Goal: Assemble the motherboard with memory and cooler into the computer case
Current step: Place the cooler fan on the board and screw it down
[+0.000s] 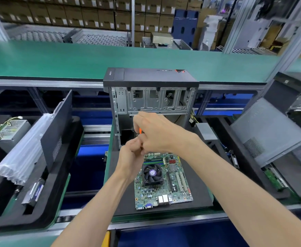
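A green motherboard (171,189) lies flat on the black foam pad in front of me, with a black fan cooler (152,173) and memory sticks (155,160) fitted on it. Behind it lies the open computer case (151,97), black front panel at the far end, bare metal inside. My right hand (156,134) hovers over the case's near end, fingers curled round a small orange item (139,130). My left hand (131,154) is just below and touching it, fingers curled; what it holds is hidden.
The black foam pad (199,184) sits on a green pallet. To the left, a tray holds a black side panel (57,129), a bagged bundle (23,154) and a power supply (12,129). Right, another grey case panel (269,132) leans on a tray. A green conveyor (74,59) runs behind.
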A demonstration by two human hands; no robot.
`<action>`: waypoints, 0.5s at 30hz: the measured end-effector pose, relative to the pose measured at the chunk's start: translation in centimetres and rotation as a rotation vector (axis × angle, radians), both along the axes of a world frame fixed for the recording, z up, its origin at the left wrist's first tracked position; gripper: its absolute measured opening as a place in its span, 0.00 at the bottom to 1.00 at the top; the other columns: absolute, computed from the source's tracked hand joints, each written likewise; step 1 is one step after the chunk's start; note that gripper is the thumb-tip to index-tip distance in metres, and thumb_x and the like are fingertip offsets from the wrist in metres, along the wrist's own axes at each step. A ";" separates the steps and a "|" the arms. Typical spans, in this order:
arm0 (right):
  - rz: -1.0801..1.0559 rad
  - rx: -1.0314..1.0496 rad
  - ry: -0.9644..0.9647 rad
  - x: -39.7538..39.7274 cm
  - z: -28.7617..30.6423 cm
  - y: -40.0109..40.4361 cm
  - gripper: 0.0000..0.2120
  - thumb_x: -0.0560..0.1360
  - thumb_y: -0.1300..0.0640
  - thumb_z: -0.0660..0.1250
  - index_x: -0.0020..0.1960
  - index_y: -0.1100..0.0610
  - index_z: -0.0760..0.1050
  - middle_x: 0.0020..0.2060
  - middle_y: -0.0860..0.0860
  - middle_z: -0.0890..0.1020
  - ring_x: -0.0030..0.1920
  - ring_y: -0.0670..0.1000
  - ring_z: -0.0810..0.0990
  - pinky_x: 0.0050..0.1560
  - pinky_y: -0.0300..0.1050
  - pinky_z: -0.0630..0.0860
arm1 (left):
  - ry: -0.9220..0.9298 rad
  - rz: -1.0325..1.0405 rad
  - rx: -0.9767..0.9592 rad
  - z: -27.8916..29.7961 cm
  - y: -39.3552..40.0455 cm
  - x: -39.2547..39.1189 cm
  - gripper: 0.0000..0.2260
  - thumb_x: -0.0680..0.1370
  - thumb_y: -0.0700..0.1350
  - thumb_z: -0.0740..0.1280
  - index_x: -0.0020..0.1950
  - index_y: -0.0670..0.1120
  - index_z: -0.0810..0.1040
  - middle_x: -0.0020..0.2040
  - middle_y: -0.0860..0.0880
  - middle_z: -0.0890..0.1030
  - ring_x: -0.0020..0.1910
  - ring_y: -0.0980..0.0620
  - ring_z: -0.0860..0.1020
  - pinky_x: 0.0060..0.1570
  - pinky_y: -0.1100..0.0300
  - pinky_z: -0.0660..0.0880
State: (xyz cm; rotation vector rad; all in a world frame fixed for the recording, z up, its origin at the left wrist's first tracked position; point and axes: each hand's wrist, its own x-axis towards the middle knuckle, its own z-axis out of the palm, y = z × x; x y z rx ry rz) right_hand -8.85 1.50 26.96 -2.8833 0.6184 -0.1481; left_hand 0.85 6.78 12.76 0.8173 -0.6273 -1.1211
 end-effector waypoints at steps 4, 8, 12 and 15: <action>-0.163 -0.095 -0.035 1.1 -1.0 0.7 0.13 0.71 0.52 0.67 0.41 0.57 0.64 0.35 0.48 0.64 0.34 0.54 0.65 0.33 0.47 0.61 | 0.015 -0.006 -0.060 0.1 0.3 -0.2 0.04 0.68 0.38 0.65 0.40 0.43 0.80 0.38 0.47 0.73 0.38 0.52 0.69 0.42 0.59 0.68; -0.310 -0.241 -0.081 1.4 -1.6 1.2 0.14 0.73 0.61 0.66 0.35 0.56 0.61 0.31 0.48 0.60 0.34 0.56 0.66 0.34 0.48 0.62 | -0.024 0.114 -0.049 -0.4 0.2 -1.5 0.06 0.72 0.34 0.66 0.45 0.42 0.79 0.39 0.44 0.68 0.38 0.41 0.60 0.41 0.55 0.62; -0.221 -0.243 -0.070 0.5 -1.5 0.3 0.11 0.79 0.52 0.62 0.44 0.56 0.63 0.32 0.49 0.61 0.32 0.54 0.65 0.30 0.46 0.57 | -0.061 0.099 -0.091 0.3 0.1 -2.1 0.16 0.74 0.30 0.58 0.39 0.46 0.81 0.36 0.50 0.77 0.35 0.54 0.72 0.39 0.62 0.72; -0.093 -0.160 -0.031 -0.2 -1.1 -0.3 0.09 0.75 0.53 0.62 0.44 0.55 0.63 0.38 0.50 0.65 0.38 0.58 0.71 0.35 0.49 0.65 | -0.006 0.075 0.019 0.8 -0.3 -1.6 0.05 0.70 0.36 0.61 0.38 0.40 0.77 0.37 0.45 0.73 0.38 0.49 0.68 0.41 0.58 0.67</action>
